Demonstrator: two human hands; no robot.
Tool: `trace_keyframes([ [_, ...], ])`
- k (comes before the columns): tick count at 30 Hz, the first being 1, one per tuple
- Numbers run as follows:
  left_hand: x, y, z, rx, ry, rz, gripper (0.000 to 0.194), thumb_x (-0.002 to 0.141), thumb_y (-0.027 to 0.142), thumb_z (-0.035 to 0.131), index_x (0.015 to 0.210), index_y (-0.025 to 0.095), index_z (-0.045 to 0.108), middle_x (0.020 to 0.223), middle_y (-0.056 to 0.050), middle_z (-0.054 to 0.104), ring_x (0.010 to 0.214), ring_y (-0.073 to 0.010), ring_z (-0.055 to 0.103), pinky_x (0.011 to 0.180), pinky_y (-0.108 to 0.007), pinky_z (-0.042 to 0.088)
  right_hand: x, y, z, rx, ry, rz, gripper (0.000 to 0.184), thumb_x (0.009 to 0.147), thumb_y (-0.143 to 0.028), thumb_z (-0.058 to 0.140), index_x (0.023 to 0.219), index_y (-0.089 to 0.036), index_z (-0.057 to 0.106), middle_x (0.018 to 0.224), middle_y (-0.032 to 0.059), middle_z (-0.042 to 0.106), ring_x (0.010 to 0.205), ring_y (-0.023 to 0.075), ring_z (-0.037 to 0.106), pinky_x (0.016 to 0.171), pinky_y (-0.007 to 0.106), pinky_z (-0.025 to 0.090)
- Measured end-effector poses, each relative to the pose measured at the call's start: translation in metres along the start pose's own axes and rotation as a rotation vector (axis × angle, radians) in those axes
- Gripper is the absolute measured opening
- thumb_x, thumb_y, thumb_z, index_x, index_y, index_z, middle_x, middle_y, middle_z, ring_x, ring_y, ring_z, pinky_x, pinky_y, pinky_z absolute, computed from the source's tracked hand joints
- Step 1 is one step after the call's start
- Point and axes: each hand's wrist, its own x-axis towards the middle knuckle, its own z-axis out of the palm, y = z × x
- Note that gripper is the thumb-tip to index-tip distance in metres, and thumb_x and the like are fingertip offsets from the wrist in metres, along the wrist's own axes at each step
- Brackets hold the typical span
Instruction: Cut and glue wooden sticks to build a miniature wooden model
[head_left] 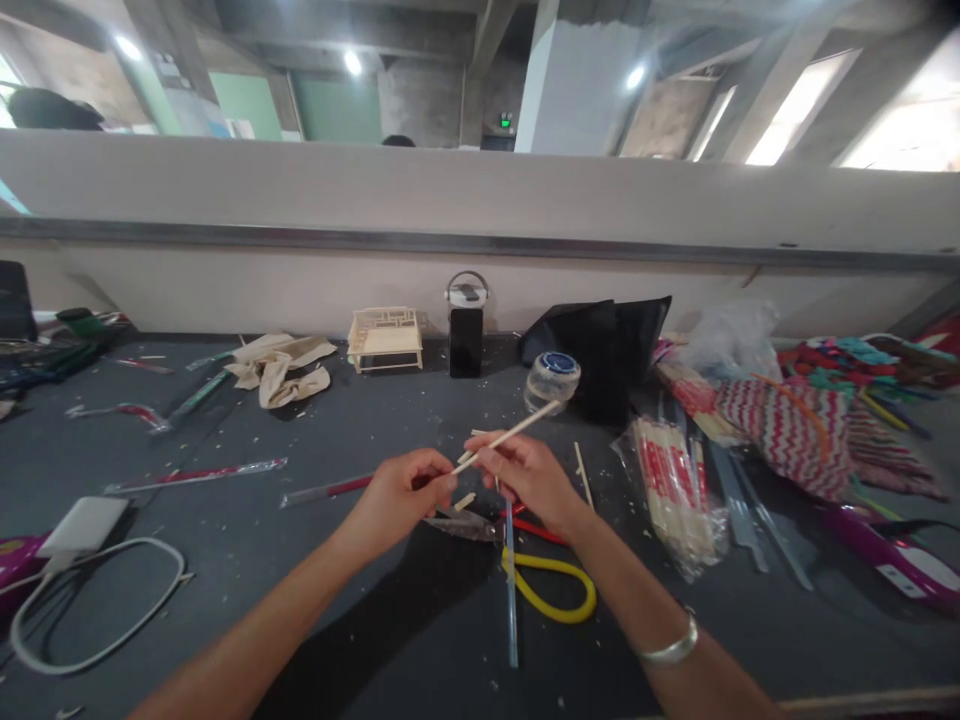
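Note:
My left hand (401, 492) and my right hand (525, 470) meet above the dark table (337, 420), both pinched on one thin wooden stick (510, 433) that slants up to the right. The left fingers grip its lower end, the right fingers hold it a little higher. Under the hands lie scissors with yellow and red handles (551, 590), a short stick offcut (465, 501) and a clear blue-tipped wrapper (511, 590).
A small stick-built model bed (385, 338), a dark speaker (466, 330), a lidded jar (552, 380) and a black bag (600, 340) stand at the back. Packs of chopsticks (671, 490) and striped cloth (795, 430) lie right; a charger with cable (82, 570) left.

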Motion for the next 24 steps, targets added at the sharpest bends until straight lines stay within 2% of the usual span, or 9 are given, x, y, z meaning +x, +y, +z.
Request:
trace_keyframes([
  [2, 0.001, -0.002, -0.008, 0.095, -0.024, 0.019, 0.029, 0.081, 0.044, 0.053, 0.085, 0.017, 0.062, 0.069, 0.000, 0.061, 0.061, -0.0117, 0.054, 0.057, -0.022, 0.041, -0.003, -0.001, 0.009, 0.121, 0.054, -0.037, 0.032, 0.085, -0.047, 0.052, 0.086, -0.018, 0.065, 0.067, 0.0006, 0.063, 0.049, 0.0095, 0.051, 0.040, 0.020, 0.036],
  [5, 0.004, -0.016, -0.030, 0.377, 0.073, 0.001, 0.028, 0.079, 0.044, 0.054, 0.087, 0.019, 0.064, 0.072, 0.000, 0.062, 0.064, -0.0135, 0.054, 0.058, -0.023, 0.039, -0.002, -0.001, -0.002, 0.134, 0.278, -0.146, 0.028, 0.088, -0.045, 0.050, 0.083, -0.019, 0.058, 0.078, 0.0034, 0.068, 0.056, 0.0110, 0.056, 0.046, 0.021, 0.043],
  [7, 0.006, -0.029, -0.042, 0.607, 0.094, 0.002, 0.023, 0.075, 0.040, 0.059, 0.083, 0.020, 0.065, 0.072, 0.000, 0.062, 0.065, -0.0142, 0.054, 0.058, -0.023, 0.037, 0.000, 0.000, -0.016, 0.042, 0.396, -0.200, 0.024, 0.088, -0.044, 0.051, 0.086, -0.020, 0.055, 0.076, 0.0024, 0.068, 0.056, 0.0120, 0.057, 0.048, 0.022, 0.043],
  [10, 0.008, -0.044, -0.047, 0.774, 0.084, -0.014, 0.018, 0.074, 0.035, 0.059, 0.082, 0.021, 0.065, 0.078, -0.001, 0.062, 0.068, -0.0149, 0.055, 0.059, -0.024, 0.035, 0.003, -0.001, -0.031, -0.226, 0.477, -0.273, 0.023, 0.089, -0.041, 0.050, 0.094, -0.021, 0.057, 0.071, 0.0005, 0.064, 0.059, 0.0133, 0.057, 0.053, 0.023, 0.045],
  [13, 0.008, -0.048, -0.041, 0.796, 0.085, -0.002, 0.015, 0.075, 0.031, 0.055, 0.082, 0.022, 0.064, 0.082, -0.002, 0.062, 0.071, -0.0155, 0.056, 0.060, -0.024, 0.035, 0.002, 0.000, -0.028, -0.438, 0.444, -0.313, 0.026, 0.093, -0.035, 0.043, 0.106, -0.021, 0.061, 0.075, 0.0012, 0.063, 0.066, 0.0142, 0.059, 0.066, 0.025, 0.047],
  [19, 0.007, -0.043, -0.034, 0.722, 0.116, 0.022, 0.010, 0.073, 0.021, 0.052, 0.070, 0.020, 0.062, 0.073, -0.002, 0.060, 0.064, -0.0137, 0.054, 0.059, -0.024, 0.035, 0.001, 0.009, -0.009, -0.584, 0.256, -0.389, 0.030, 0.095, -0.029, 0.038, 0.113, -0.022, 0.061, 0.090, 0.0054, 0.066, 0.082, 0.0180, 0.062, 0.076, 0.029, 0.047],
  [22, 0.007, -0.035, -0.038, 0.519, 0.170, -0.003, 0.008, 0.071, 0.023, 0.054, 0.072, 0.019, 0.061, 0.069, -0.001, 0.060, 0.063, -0.0138, 0.055, 0.059, -0.024, 0.039, 0.000, 0.011, -0.007, -0.696, 0.123, -0.471, 0.031, 0.096, -0.027, 0.037, 0.117, -0.023, 0.060, 0.091, 0.0062, 0.065, 0.087, 0.0189, 0.060, 0.077, 0.030, 0.046],
  [24, 0.006, -0.028, -0.040, 0.296, 0.145, -0.072, 0.010, 0.071, 0.026, 0.055, 0.075, 0.019, 0.060, 0.064, 0.001, 0.059, 0.059, -0.0133, 0.055, 0.056, -0.024, 0.040, -0.001, 0.010, -0.007, -0.751, 0.077, -0.506, 0.032, 0.096, -0.024, 0.037, 0.119, -0.023, 0.059, 0.090, 0.0059, 0.065, 0.086, 0.0187, 0.058, 0.078, 0.030, 0.045],
])
